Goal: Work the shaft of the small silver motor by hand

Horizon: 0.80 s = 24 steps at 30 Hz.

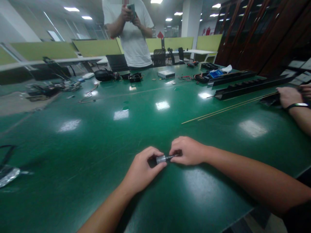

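Observation:
My left hand (147, 165) is closed around a short silver cylinder (160, 159), with the thumb below it and the fingers above. From its right end a thin dark shaft (168, 158) runs into my right hand (187, 151), which pinches the far end between thumb and fingers. Both hands are low over the green tabletop (102, 168), close together. What kind of part this is cannot be made out, and the shaft's tip is partly hidden by my right fingers.
Thin brass-coloured rods (218, 111) lie to the right, near another person's hand (290, 96). Long black channels (243, 88) lie behind them. A person in a white shirt (134, 42) stands across the table. Cables and parts (51, 89) clutter the left; a silvery packet (9, 176) lies nearer.

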Available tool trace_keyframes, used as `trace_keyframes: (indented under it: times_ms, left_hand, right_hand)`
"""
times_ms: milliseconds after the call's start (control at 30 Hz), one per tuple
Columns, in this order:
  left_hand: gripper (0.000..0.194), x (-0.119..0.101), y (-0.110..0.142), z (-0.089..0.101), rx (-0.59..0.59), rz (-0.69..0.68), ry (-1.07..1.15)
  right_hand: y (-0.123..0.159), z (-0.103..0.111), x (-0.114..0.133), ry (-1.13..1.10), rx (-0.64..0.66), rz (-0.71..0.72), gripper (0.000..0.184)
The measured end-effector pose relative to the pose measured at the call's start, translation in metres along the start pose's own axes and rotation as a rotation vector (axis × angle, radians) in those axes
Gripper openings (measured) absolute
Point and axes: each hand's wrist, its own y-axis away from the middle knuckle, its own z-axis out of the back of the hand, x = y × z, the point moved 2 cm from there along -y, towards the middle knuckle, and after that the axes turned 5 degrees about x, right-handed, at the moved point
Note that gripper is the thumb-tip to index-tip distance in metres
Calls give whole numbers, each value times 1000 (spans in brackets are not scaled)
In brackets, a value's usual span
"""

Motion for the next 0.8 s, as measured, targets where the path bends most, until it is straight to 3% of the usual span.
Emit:
trace_keyframes:
  times_ms: [800]
  left_hand:
    - [13,-1,1,1,2,-1,-6]
  right_hand:
    - [9,23,-9,-34,136,-85,13]
